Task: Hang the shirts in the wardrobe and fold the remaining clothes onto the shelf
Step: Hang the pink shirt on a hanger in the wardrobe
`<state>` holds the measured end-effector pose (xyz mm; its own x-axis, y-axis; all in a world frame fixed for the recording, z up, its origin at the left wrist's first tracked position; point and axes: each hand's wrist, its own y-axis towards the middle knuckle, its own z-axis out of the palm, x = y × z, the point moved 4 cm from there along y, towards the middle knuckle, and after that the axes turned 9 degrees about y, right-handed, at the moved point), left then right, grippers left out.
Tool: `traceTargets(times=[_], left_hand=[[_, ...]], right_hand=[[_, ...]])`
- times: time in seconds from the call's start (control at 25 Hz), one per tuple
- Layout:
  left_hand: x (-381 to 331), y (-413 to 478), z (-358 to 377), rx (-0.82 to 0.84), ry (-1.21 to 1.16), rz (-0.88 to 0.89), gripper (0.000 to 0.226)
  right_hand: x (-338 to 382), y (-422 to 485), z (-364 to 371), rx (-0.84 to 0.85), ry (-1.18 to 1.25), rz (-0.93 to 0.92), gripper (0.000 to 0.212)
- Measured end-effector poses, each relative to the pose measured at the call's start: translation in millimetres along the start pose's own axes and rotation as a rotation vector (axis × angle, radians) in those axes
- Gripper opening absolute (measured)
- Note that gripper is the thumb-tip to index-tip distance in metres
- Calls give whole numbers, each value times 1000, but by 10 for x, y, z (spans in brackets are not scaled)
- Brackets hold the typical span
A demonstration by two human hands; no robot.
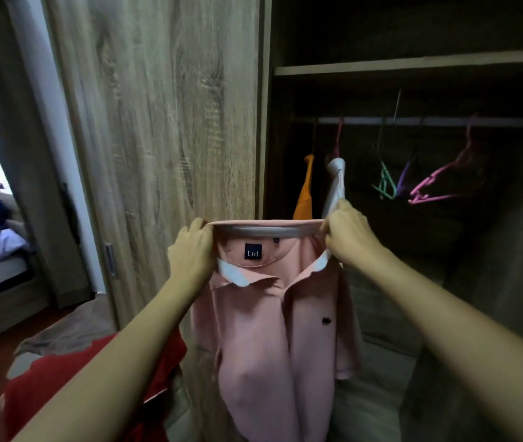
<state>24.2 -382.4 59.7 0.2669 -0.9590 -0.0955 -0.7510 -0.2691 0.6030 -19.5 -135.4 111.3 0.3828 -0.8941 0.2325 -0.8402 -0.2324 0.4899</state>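
At the centre of the frame, our left hand (191,250) and right hand (348,237) each pinch one end of the collar (266,229) of a pink polo shirt (269,330). The fingers are curled round the fabric and pull the neckline taut between them. The shirt hangs straight down from that grip into the lower middle of the frame, front towards us, with no hanger in it yet.

It looks light and soft, a limp knit that will likely sag wherever it is not held. We judge the collar and shoulders the best places to hold it, the white-lined collar being the firmest part.

Just behind our right hand, an orange shirt (305,193) and a white shirt (336,183) hang from the rail (413,121) in the open wardrobe. Further right hang a green hanger (386,183), a purple hanger (405,178) and a pink hanger (438,180), all bare. A shelf (413,63) crosses the upper right. A red garment (62,387) lies at lower left, beneath our left forearm.
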Motion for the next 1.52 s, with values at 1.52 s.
traceTargets(times=[1.52], left_hand=[[-2911, 1132, 252, 334, -768, 127, 18]], right_hand=[[-1720, 304, -601, 226, 157, 176, 14]])
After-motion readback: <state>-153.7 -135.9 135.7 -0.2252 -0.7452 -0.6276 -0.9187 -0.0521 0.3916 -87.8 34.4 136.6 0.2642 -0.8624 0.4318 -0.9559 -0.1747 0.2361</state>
